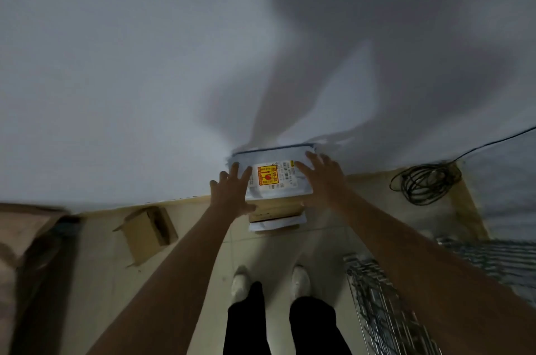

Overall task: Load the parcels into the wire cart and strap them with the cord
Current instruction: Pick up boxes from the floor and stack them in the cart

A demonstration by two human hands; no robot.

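A stack of parcels stands on the floor against the white wall ahead of me. On top lies a grey-white bagged parcel [274,180] with a white label and a yellow-red sticker. Under it sit a brown cardboard box [277,208] and a flat white parcel [277,223]. My left hand [232,189] lies with fingers spread on the top parcel's left side. My right hand [322,177] lies with straight fingers on its right side. The wire cart [385,308] stands at the lower right. A coiled dark cord [423,183] lies on the floor at the right by the wall.
An open, tipped cardboard box [148,231] lies on the floor to the left. A brown blurred object [34,262] fills the far left edge. My feet in white shoes [269,282] stand on the pale tiled floor just behind the stack.
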